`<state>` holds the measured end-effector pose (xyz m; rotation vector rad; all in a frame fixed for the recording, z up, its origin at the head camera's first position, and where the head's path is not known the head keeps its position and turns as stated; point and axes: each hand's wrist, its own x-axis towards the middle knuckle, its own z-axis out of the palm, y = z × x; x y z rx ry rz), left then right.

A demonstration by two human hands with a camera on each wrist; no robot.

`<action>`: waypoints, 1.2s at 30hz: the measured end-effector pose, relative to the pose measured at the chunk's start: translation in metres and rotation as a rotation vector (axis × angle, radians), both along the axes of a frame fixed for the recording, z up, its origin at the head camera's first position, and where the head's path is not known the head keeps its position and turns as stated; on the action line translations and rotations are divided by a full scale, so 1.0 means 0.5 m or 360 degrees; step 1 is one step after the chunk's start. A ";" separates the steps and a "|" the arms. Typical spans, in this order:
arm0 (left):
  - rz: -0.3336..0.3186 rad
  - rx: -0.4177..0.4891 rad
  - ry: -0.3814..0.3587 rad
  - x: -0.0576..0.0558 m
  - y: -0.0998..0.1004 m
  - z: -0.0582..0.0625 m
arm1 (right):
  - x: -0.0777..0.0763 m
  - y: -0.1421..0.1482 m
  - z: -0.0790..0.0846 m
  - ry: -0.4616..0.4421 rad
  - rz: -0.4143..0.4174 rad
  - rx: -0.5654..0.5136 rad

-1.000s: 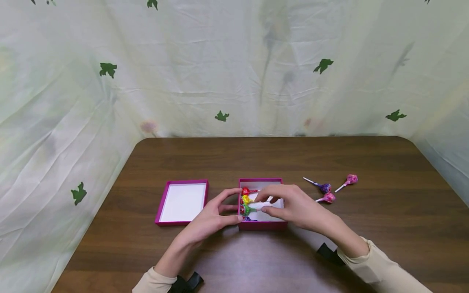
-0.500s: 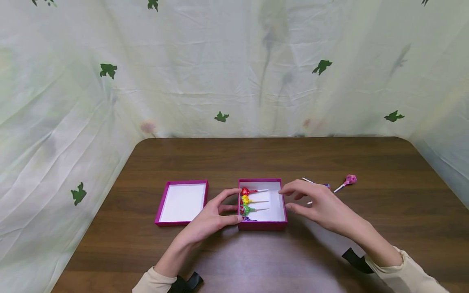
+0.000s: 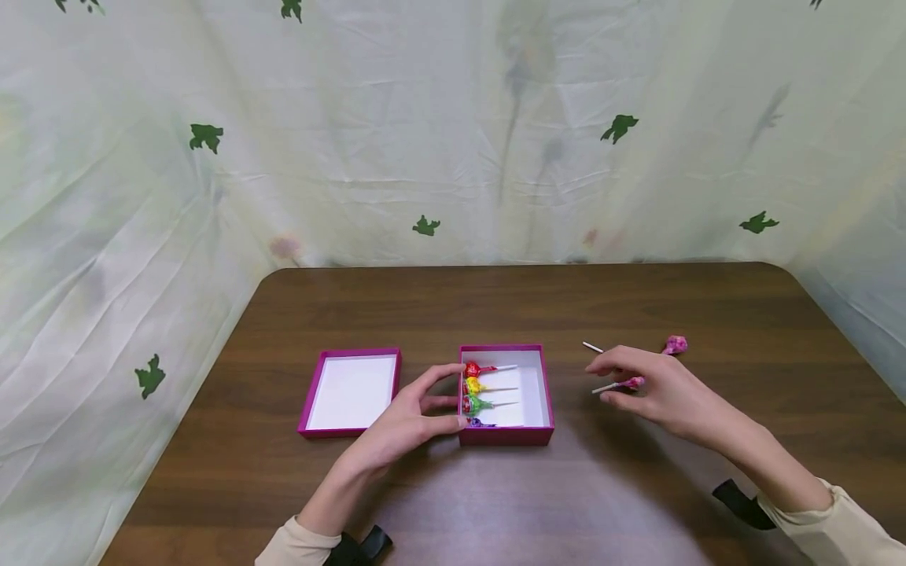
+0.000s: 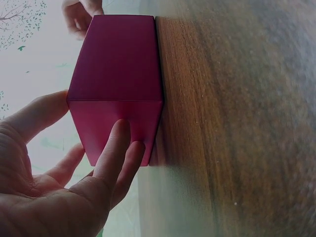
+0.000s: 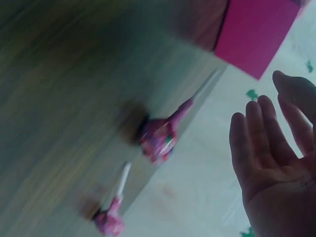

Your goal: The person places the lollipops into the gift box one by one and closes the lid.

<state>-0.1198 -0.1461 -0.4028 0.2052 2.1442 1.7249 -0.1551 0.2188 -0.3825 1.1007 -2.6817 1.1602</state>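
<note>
Left grip, a bare hand [image 3: 406,424]: thumb and index finger spread wide apart; the other fingers extended, nearly straight. Left forearm [image 3: 329,499]: angled forward and to the right. Right grip, a bare hand [image 3: 661,389]: fingers relaxed and slightly bent, thumb set apart from the index finger. Right forearm [image 3: 771,464]: angled forward and to the left. Both forearms emerge from cream fabric sleeves [image 3: 838,523]. The two grips stand well apart.

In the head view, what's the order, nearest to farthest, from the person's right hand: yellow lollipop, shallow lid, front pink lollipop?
1. Front pink lollipop: close by the right hand.
2. Yellow lollipop: to that hand's left, inside the box.
3. Shallow lid: farthest left, past the box.
</note>
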 end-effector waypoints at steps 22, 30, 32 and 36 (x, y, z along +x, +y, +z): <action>-0.0008 0.0028 0.0000 0.001 0.001 0.001 | -0.038 0.075 -0.053 0.0058 -0.0062 0.0266; -0.0015 0.0037 0.0003 0.001 0.000 0.000 | -0.033 0.075 -0.064 0.0149 -0.0009 0.0172; -0.0017 0.0039 0.0002 0.001 -0.001 0.000 | -0.032 0.073 -0.066 0.0174 0.0021 0.0133; -0.0018 0.0037 0.0002 0.001 -0.001 0.000 | -0.031 0.068 -0.067 0.0200 0.0079 0.0102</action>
